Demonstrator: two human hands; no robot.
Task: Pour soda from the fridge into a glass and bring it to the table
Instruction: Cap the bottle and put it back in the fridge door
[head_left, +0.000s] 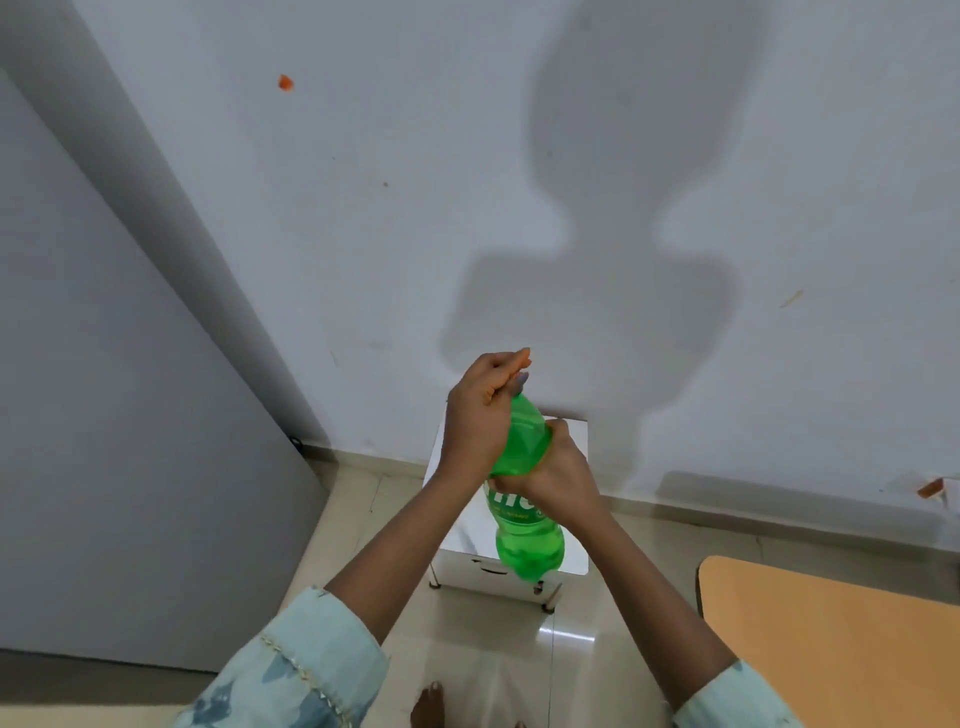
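A green plastic soda bottle (525, 452) with a green label is held tilted in the air in front of me, above a small white stand. My left hand (480, 410) is closed over the bottle's top, hiding the cap. My right hand (558, 470) grips the bottle's body just above the label. The bottle's base points down toward me. No glass is in view.
A small white stand (574, 564) on short legs sits on the tiled floor against the grey wall. A grey fridge side (104, 415) fills the left. A tan table corner (831, 623) is at the lower right. My bare feet show at the bottom edge.
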